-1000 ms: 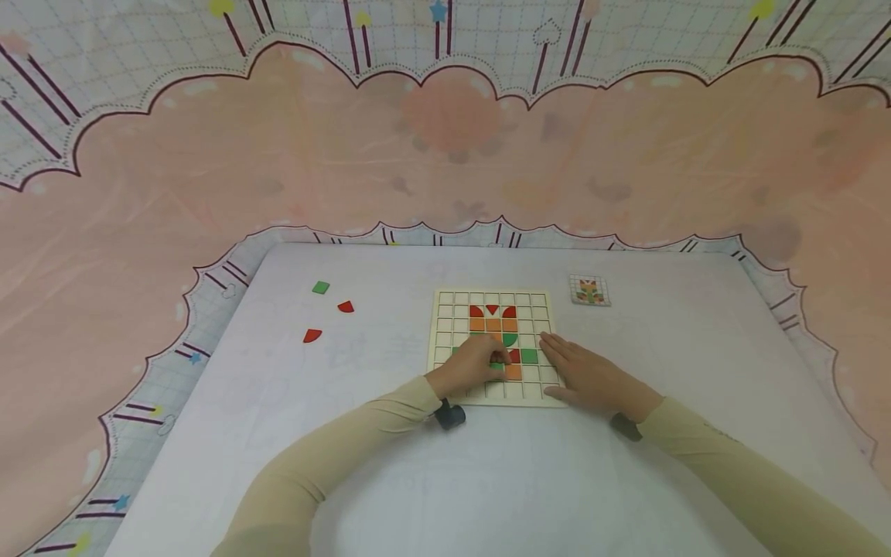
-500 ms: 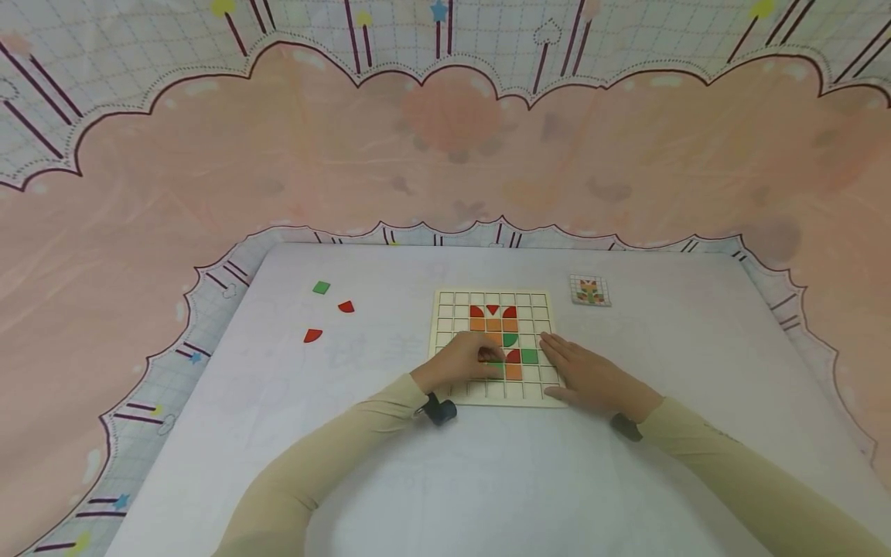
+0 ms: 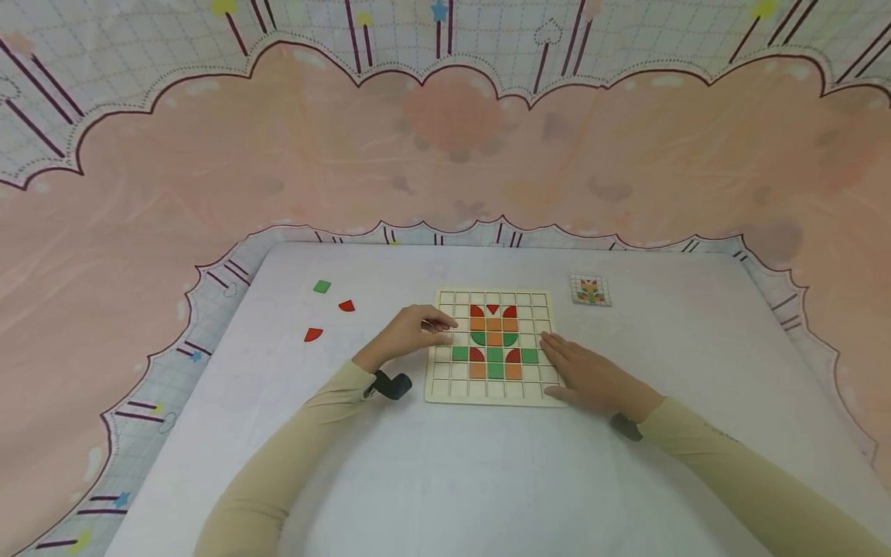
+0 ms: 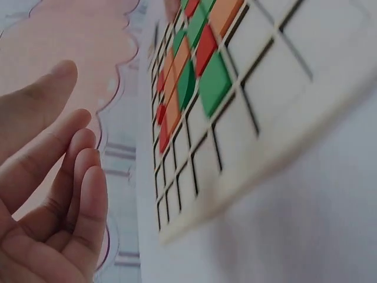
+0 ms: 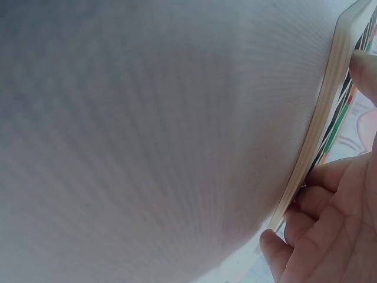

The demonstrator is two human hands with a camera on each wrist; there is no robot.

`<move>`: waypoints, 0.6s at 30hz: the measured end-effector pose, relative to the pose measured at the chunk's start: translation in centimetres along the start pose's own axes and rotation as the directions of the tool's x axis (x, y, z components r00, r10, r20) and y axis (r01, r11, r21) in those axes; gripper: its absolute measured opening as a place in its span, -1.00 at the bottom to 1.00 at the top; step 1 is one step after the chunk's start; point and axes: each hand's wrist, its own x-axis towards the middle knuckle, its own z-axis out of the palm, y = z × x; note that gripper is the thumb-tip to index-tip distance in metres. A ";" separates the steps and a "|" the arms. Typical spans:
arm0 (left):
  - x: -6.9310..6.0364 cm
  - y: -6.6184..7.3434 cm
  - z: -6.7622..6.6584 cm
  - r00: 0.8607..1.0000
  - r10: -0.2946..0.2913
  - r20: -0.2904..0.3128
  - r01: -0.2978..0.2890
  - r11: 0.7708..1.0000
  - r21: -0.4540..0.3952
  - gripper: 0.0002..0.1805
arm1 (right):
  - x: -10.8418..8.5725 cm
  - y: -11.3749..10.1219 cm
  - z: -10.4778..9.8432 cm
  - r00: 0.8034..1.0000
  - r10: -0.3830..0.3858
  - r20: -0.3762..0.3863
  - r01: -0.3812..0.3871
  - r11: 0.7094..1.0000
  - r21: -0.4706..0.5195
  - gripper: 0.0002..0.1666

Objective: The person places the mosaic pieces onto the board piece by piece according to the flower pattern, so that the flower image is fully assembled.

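Observation:
A wooden grid board (image 3: 445, 391) lies on the table with red, orange and green tiles set in a flower-like pattern. Over its left edge hovers my left hand (image 3: 409, 333), fingers loosely bent and holding nothing; the left wrist view shows bare fingertips beside the board. My right hand (image 3: 592, 377) rests on the board's right edge with extended fingers, and in the right wrist view the fingers touch the board's side (image 5: 312, 135). A green square tile (image 3: 495, 354) sits in the column between two red quarter-round tiles.
Left of the board lie a loose green tile (image 3: 322, 286), a red quarter-round tile (image 3: 346, 306) and another red quarter-round tile (image 3: 313, 335). A small pattern card (image 3: 590, 290) lies to the upper right. A patterned cloth (image 3: 445, 170) hangs behind the white table (image 3: 487, 480).
My left hand has let go of a green tile in the board's middle column and moved left to the board's edge, uncovering the tiles beneath. The right hand stays put.

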 end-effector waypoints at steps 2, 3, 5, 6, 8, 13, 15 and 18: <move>-0.3 -0.6 -1.1 0.999 -0.015 -0.034 0.015 1.000 0.013 -0.65 | 0.0 0.0 0.0 1.000 0.001 0.001 -0.001 1.000 0.000 -0.02; -0.5 -0.9 -1.7 0.999 -0.021 -0.050 0.023 0.999 0.023 -0.65 | 0.0 0.0 0.0 1.000 0.002 0.002 -0.002 1.000 0.000 -0.02; -1.0 -1.6 -3.0 0.996 -0.029 -0.083 0.032 0.999 0.031 -0.64 | 0.0 0.0 0.0 1.000 0.003 0.002 -0.003 1.000 -0.001 -0.02; -1.3 -1.9 -3.6 0.994 -0.036 -0.100 0.039 0.999 0.031 -0.64 | 0.0 -0.1 -0.1 1.000 0.002 0.001 -0.002 1.000 0.000 -0.02; -1.8 -2.5 -4.9 0.990 -0.052 -0.131 0.057 0.998 0.037 -0.64 | 0.1 -0.1 -0.1 1.000 0.001 0.000 -0.001 1.000 -0.002 -0.02; -3.0 -4.1 -7.8 0.975 -0.102 -0.198 0.110 0.994 0.030 -0.63 | 0.1 -0.1 0.0 1.000 -0.001 -0.001 0.001 1.000 -0.005 -0.02; -3.5 -4.8 -8.8 0.968 -0.118 -0.222 0.125 0.992 0.018 -0.62 | 0.1 0.0 0.0 1.000 0.000 0.001 0.000 1.000 -0.007 -0.02; -4.1 -5.8 -10.2 0.954 -0.161 -0.255 0.165 0.986 -0.005 -0.60 | 0.1 0.1 0.1 1.000 0.002 0.004 -0.002 1.000 -0.011 -0.01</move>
